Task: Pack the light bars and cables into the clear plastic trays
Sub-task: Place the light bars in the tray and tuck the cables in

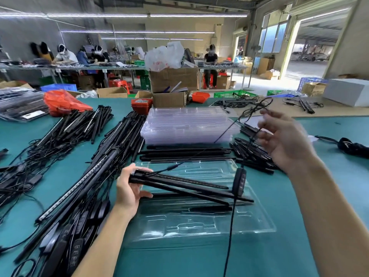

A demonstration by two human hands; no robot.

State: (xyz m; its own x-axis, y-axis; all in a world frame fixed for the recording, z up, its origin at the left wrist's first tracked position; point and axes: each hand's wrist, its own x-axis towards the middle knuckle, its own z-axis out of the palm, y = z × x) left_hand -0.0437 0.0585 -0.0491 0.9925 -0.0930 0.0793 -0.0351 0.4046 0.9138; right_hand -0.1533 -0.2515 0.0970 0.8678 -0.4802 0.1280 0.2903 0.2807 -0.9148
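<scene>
A clear plastic tray lies open on the green table in front of me. My left hand grips the left ends of a bundle of black light bars that slants over the tray. My right hand is raised on the right and holds the black cable that runs from the bars. An inline controller hangs on that cable above the tray's right side. A few bars lie in the tray's slots under the bundle.
A stack of clear trays stands behind the open tray, with loose bars lying between them. Piles of light bars and tangled cables cover the table's left. More bars lie right of the stack. People work at distant benches.
</scene>
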